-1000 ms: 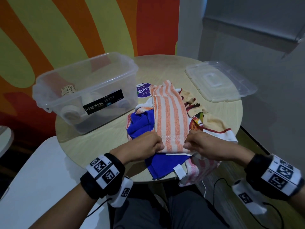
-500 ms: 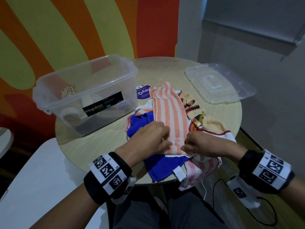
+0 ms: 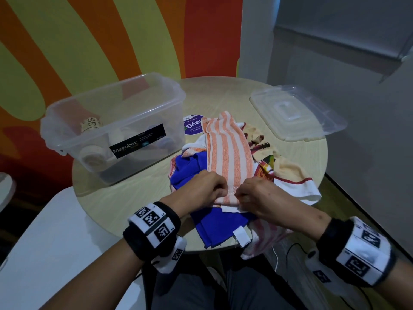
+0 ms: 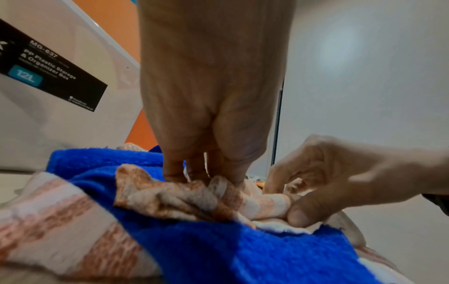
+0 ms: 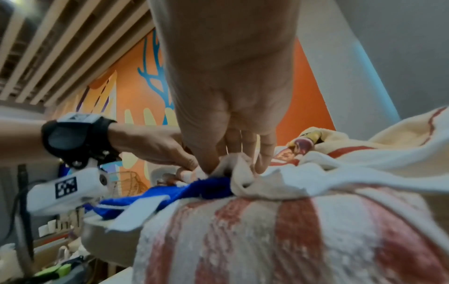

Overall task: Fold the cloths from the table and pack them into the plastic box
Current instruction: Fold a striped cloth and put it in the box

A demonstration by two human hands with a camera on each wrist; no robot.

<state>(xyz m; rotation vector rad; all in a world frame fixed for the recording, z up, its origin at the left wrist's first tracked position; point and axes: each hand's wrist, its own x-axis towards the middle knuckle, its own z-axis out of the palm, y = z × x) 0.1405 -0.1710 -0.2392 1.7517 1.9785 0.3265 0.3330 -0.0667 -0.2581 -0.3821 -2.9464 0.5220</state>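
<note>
Round wooden table (image 3: 125, 198) against a striped orange wall. Both hands sit close together at its near edge. Left hand (image 3: 202, 190) and right hand (image 3: 257, 195) each pinch the near hem of the striped cloth (image 3: 226, 153), probably to start folding it. That cloth runs away from the fingers, lying on a blue cloth (image 3: 214, 222) and other cloths. An open box (image 3: 116, 121) waits to the left; it seems to hold rolled cloths, though the plastic blurs them. Its lid (image 3: 297, 113) lies far right.
</note>
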